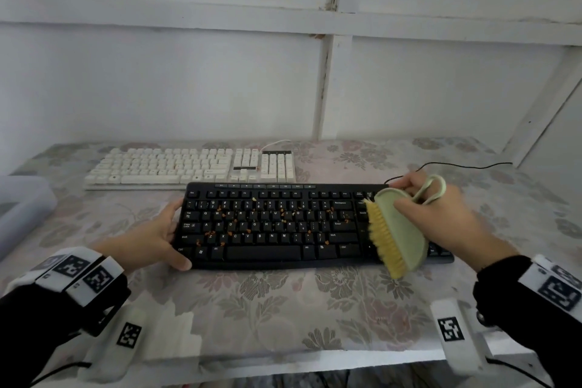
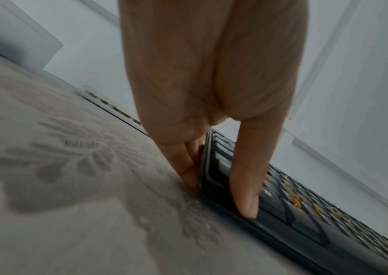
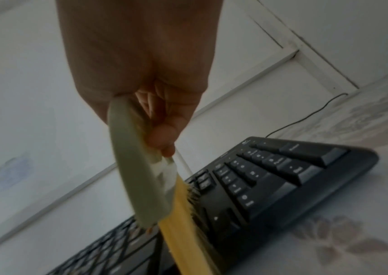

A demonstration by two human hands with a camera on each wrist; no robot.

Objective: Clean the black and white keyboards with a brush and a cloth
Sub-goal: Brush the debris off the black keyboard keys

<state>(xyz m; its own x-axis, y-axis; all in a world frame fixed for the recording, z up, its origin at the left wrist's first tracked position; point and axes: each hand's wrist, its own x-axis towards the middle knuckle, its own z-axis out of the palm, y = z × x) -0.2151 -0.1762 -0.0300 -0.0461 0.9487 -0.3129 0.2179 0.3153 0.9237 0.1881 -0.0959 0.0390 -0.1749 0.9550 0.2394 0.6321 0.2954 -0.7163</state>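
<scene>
Gripped the brush [image 1: 397, 230] in the right hand [image 1: 441, 214] over the number keys of the black keyboard [image 1: 283, 224], steadied at its left end between thumb and fingers of the left hand [image 1: 154, 235], with risk of flicking crumbs [image 1: 220, 214] onto the tablecloth [image 1: 283, 309] by a hard sweep.

We find the black keyboard [image 1: 283, 225] at the table's [image 1: 283, 318] front centre, crumbs [image 1: 285, 214] across its keys; the white keyboard [image 1: 189, 167] just behind, offset left; a container [image 1: 22, 208] at far left.
</scene>
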